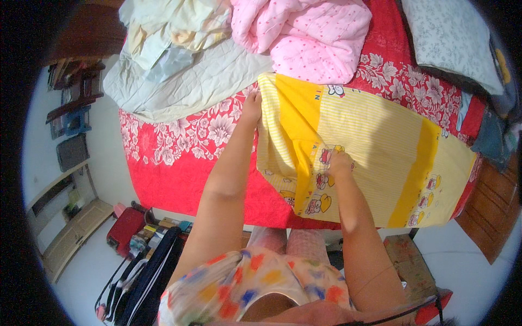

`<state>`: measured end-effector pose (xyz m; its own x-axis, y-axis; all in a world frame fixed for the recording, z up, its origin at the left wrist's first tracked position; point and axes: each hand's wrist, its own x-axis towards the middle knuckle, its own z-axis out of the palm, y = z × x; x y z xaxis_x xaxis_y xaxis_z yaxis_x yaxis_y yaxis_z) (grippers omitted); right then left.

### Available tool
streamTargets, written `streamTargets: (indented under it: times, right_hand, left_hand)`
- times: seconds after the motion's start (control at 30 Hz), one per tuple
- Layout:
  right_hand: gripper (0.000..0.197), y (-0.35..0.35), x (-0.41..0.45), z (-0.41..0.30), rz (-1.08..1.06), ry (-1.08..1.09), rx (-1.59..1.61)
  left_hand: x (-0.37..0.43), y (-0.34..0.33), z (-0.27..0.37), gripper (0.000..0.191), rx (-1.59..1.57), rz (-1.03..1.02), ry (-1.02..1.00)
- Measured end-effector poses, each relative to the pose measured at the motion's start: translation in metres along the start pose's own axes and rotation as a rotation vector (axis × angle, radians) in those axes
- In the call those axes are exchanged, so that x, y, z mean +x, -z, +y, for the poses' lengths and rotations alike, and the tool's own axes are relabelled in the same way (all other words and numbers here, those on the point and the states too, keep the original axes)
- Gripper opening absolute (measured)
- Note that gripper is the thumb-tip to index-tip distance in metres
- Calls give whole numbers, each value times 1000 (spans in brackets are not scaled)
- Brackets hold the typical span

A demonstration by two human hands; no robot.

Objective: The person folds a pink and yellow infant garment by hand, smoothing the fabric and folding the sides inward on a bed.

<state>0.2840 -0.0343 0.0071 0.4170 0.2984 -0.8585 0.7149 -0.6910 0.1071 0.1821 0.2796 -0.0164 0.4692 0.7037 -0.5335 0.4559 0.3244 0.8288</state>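
A yellow striped cloth [367,150] with cartoon figures lies spread over a red floral bedspread [175,179], its left part raised in folds. At its upper left edge, my left hand [253,106] grips the cloth. My right hand [341,162] is closed on a bunched bit near the cloth's middle, beside the printed figures; its fingertips are partly hidden.
Beyond the cloth lie a pink blanket [310,40], a pale quilt [204,81] and rumpled cream bedding [183,24]. A pillow [452,40] rests at upper right. Below the bed are a red case [126,230], dark clothes [151,281] and a cardboard box [410,265].
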Motion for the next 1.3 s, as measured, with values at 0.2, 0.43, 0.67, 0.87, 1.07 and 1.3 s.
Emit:
streamTargets:
  times: [0.2, 0.43, 0.67, 0.87, 1.07, 1.3]
  right_hand:
    - [71, -3, 2, 3, 20, -21, -23]
    - [82, 7, -5, 5, -16, 26, 37]
    - [68, -1, -4, 7, 111, 42, 84]
    - [66, -6, -10, 11, 164, 65, 68]
    - [69, -23, -17, 22, 347, 182, 130]
    - [29, -24, -70, -25, 567, 360, 355]
  left_hand:
    - [-41, 13, -6, 20, 134, 365, -412]
    - [-192, 9, -19, 14, 615, -353, -673]
    - [-241, 6, -64, 51, 912, -562, -663]
    - [-273, 64, -84, 54, 965, -471, -596]
    - [-298, 84, -114, 48, 868, -350, -687]
    - [-324, 46, -92, 44, 755, -194, -651]
